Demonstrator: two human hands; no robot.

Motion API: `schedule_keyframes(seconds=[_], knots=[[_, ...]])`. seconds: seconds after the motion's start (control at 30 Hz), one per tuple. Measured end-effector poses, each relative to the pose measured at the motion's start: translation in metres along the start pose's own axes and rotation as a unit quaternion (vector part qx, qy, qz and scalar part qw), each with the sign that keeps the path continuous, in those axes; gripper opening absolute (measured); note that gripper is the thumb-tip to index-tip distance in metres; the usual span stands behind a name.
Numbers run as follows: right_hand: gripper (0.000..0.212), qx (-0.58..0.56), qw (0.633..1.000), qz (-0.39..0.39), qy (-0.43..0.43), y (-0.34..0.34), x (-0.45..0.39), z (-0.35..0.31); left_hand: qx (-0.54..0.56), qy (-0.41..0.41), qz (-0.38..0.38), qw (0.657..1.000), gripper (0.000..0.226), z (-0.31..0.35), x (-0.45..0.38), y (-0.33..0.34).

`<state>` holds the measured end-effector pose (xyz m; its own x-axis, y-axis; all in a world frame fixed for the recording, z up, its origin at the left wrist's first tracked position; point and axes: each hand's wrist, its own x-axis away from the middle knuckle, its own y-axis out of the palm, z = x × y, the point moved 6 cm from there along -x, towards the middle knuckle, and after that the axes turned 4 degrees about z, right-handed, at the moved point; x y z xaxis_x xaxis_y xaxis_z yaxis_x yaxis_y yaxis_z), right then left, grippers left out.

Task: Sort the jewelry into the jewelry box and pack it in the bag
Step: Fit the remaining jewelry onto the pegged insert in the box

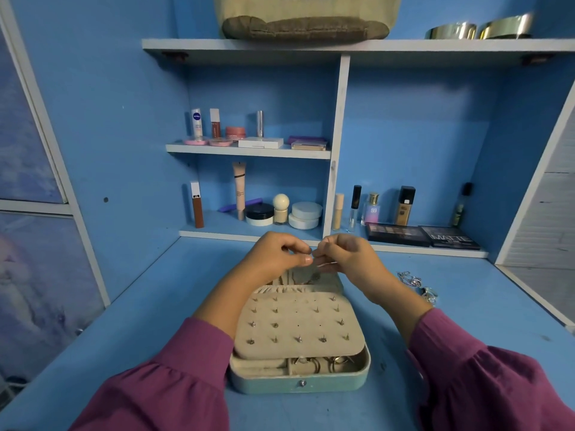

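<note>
Here, both hands' grip pinched on a thin chain (323,265), above open jewelry box (300,385)

Bag (306,14) cut off by top edge; item pinched between fingertips (308,259) too small to identify.

A blue desk (174,300) is seen, on which an open teal jewelry box (300,382) is set at centre; loose silver jewelry (417,283) is laid toward three o'clock.
</note>
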<state>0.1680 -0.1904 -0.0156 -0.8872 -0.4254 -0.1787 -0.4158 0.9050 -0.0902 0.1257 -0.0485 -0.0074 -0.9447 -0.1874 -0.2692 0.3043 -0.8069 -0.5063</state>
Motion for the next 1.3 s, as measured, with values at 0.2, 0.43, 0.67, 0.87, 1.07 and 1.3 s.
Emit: schedule_keyframes(seconds=[0.2,0.43,0.67,0.87,1.07,1.3], knots=[[0.016,0.012,1.0,0.011,-0.01,0.0076,0.0007,0.0009,0.02,0.021,0.023,0.999,0.011,0.0035,0.0008,-0.0001],[0.018,0.063,0.997,0.038,-0.011,0.0031,-0.0034,0.0058,0.02,0.02,0.028,0.999,0.002,0.0006,0.0008,-0.0025],[0.009,0.033,0.999,0.01,-0.026,0.0031,-0.0021,0.006,0.012,0.011,0.031,0.999,0.008,-0.0025,-0.0021,-0.003],[0.011,0.028,0.999,0.02,-0.039,0.0023,-0.0012,0.0039,0.001,0.015,0.014,1.0,0.009,-0.0033,-0.0024,-0.0002],[0.016,0.057,0.997,0.009,-0.05,0.0024,-0.0015,0.0065,-0.001,0.015,0.009,1.0,0.011,-0.0055,-0.0031,-0.0008],[0.012,0.081,0.995,0.025,-0.054,0.0,-0.0024,0.0088,-0.007,0.023,-0.014,1.0,0.007,-0.0058,-0.0019,-0.0002]])
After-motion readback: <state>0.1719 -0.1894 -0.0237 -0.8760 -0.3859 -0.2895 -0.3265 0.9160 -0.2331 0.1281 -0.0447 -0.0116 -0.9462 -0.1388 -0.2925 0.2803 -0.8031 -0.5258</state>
